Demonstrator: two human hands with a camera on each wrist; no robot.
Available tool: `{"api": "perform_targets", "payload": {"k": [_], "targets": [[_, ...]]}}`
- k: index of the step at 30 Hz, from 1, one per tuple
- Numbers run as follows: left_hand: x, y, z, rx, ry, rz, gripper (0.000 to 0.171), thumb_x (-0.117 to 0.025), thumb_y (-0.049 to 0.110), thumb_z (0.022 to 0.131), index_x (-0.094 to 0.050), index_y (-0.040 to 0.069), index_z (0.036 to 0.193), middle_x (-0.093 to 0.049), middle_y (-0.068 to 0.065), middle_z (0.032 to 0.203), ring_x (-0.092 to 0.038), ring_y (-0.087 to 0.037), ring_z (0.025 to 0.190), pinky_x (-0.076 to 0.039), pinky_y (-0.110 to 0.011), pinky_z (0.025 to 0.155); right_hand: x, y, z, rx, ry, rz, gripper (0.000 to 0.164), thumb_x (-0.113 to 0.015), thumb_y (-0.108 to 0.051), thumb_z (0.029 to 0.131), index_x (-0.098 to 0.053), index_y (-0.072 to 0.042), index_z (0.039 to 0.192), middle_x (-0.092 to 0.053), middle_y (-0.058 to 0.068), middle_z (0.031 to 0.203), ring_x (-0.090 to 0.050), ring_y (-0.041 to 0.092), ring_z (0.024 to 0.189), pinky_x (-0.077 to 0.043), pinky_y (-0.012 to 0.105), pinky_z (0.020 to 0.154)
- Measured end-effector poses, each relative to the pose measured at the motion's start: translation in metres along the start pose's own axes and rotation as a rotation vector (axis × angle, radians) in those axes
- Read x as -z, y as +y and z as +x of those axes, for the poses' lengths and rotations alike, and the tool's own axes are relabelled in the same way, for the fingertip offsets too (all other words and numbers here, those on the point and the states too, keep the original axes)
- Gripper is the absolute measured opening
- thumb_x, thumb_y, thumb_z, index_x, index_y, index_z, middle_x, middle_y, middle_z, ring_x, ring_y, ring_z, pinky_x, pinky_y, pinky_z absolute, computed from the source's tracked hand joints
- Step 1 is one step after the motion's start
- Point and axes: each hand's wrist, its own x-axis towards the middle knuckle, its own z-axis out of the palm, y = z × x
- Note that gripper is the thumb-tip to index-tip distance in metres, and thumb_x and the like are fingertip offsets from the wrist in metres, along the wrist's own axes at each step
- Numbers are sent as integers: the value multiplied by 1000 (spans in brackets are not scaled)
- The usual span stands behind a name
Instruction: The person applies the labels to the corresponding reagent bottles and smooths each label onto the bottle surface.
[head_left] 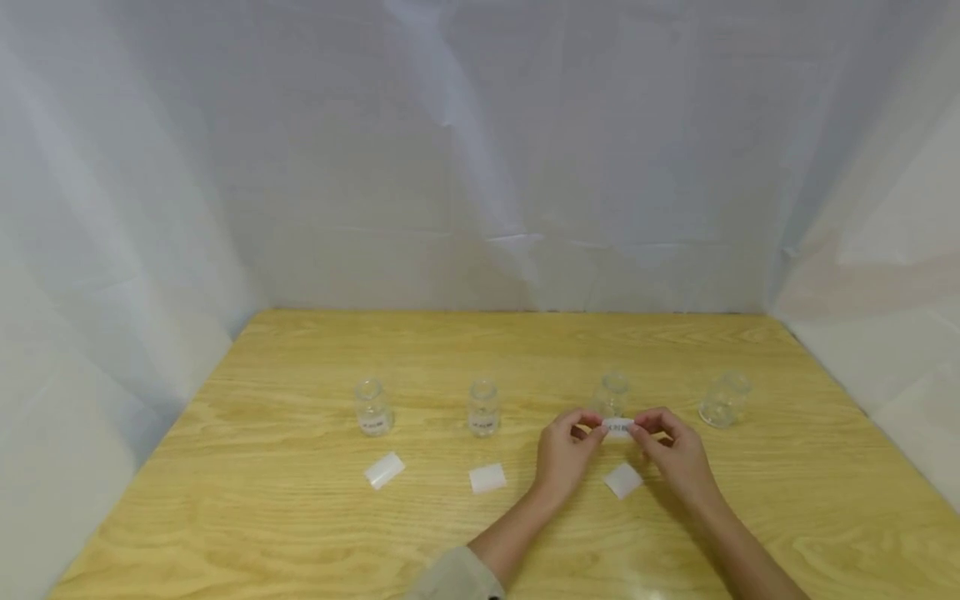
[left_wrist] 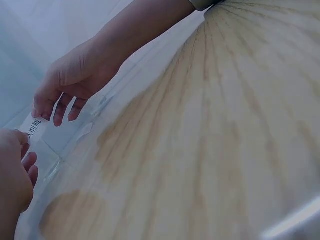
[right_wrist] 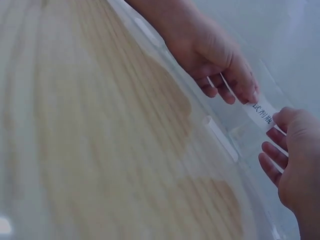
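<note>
In the head view my left hand (head_left: 562, 452) and right hand (head_left: 677, 457) pinch opposite ends of a white label (head_left: 618, 427) between thumb and fingers. Black Chinese characters run along the label, and they read most clearly in the right wrist view, where the label (right_wrist: 262, 114) is stretched flat between both hands. Just behind it stands a small clear glass bottle (head_left: 614, 388), its lower part partly hidden by the label and fingers. A white slip of paper (head_left: 623, 481) lies on the table below the hands.
To the left, two glass bottles (head_left: 374, 408) (head_left: 483, 408) carry similar labels. Another glass bottle (head_left: 725, 399), without a visible label, stands at right. White slips (head_left: 385, 470) (head_left: 487, 478) lie before the left pair. White sheeting (head_left: 480, 167) surrounds the wood-grain table (head_left: 300, 533).
</note>
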Motion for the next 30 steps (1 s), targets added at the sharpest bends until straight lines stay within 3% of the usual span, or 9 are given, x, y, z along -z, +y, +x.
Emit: {"api": "perform_targets", "payload": {"k": [10,16,22,30], "targets": [[-1,1,10,-116,105,245,9,-73,13,78,-70,11,86,-66,7,78,-51,1,59,-40,-13,50,-1,8,14,79,-4,-89,13,-65,-14,87,-60,-2,90,-60,7,85,-54,10,73,-48,23,56],[-1,-1,12,-92,109,227,27,-74,14,77,-63,12,102,-66,9,79,-52,2,60,-41,-15,52,-3,-13,11,144,6,-100,5,-64,0,84,-60,3,86,-60,11,79,-53,9,68,-47,21,54],[-3,-3,11,-60,61,248,35,-73,13,79,-62,10,112,-66,9,81,-51,2,59,-40,-15,51,-2,-26,9,138,-1,-139,4,-63,5,83,-59,6,84,-59,12,78,-54,9,68,-48,22,54],[-6,-6,12,-24,38,288,41,-72,14,79,-61,10,118,-65,10,80,-51,3,58,-40,-16,51,0,-17,11,197,-14,-121,7,-65,9,80,-58,6,80,-56,22,103,-54,14,86,-50,21,63]]}}
